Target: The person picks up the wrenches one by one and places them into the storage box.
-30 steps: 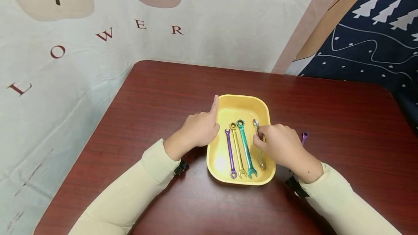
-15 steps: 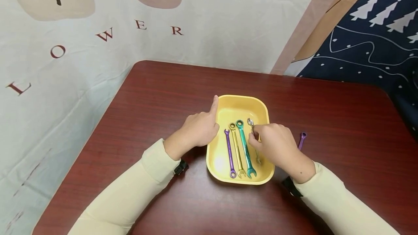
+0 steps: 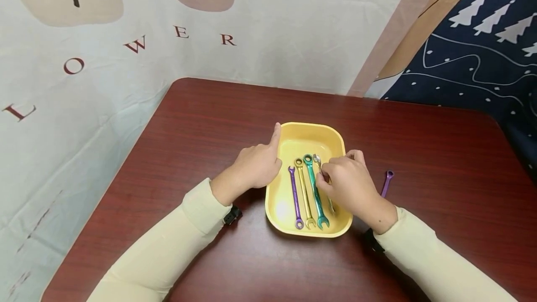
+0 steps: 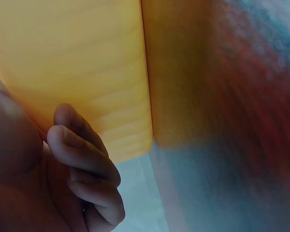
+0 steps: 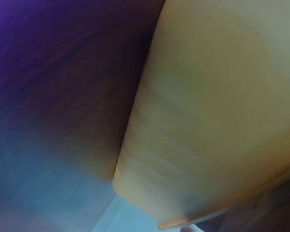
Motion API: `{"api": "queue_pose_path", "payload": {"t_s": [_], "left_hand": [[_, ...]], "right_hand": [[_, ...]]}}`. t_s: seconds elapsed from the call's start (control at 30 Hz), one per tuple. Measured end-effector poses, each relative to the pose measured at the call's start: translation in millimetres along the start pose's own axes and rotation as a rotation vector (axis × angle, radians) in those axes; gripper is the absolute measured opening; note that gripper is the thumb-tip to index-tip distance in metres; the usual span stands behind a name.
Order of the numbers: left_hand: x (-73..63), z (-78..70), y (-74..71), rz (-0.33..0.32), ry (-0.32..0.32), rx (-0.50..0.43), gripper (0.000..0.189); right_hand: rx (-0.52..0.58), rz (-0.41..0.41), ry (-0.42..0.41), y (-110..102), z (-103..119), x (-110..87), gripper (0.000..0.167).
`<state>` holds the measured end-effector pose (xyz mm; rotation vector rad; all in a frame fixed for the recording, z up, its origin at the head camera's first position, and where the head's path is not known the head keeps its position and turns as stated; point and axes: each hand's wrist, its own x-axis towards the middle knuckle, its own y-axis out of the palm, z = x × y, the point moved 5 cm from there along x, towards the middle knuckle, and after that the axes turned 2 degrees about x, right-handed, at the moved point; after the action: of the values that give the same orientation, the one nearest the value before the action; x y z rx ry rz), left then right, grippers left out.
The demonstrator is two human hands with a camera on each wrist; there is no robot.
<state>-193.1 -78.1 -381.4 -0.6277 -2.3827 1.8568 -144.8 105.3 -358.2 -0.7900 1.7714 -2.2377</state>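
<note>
A yellow tray (image 3: 308, 236) stands on the table. Lying side by side in it are a small purple wrench (image 3: 295, 197), a gold wrench (image 3: 305, 192) and a longer teal wrench (image 3: 315, 192). My left hand (image 3: 258, 164) grips the tray's left rim, index finger stretched along it and the other fingers curled by the outer wall in the left wrist view. With thumb and fingers my right hand (image 3: 349, 181) pinches a silver wrench (image 3: 317, 159) just right of the teal one; its middle is hidden by the hand.
Another purple wrench (image 3: 388, 181) lies on the table right of the tray, partly behind the right wrist. The reddish-brown table (image 3: 201, 125) meets a printed cloth backdrop (image 3: 293, 50) at its far edge. The right wrist view shows mostly the tray's outer wall (image 5: 198, 111).
My right hand has moved left inside the tray, bringing the silver wrench from near the right wall to close beside the teal wrench. The left hand has stayed in place.
</note>
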Motion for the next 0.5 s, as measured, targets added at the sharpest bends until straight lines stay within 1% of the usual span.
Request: {"api": "queue_pose_path", "payload": {"t_s": [0.07, 0.2, 0.5], "left_hand": [[0.0, 0.2, 0.1, -0.003, 0.000, 0.000, 0.085], [0.6, 0.5, 0.1, -0.002, 0.002, -0.001, 0.085], [1.0, 0.9, 0.3, 0.003, 0.002, -0.006, 0.085]], "right_hand": [[0.004, 0.010, -0.001, 2, 0, 0.6, 0.040], [0.014, 0.069, 0.014, 7, 0, 1.8, 0.040], [-0.030, 0.184, 0.054, 14, 1, 3.3, 0.043]]}}
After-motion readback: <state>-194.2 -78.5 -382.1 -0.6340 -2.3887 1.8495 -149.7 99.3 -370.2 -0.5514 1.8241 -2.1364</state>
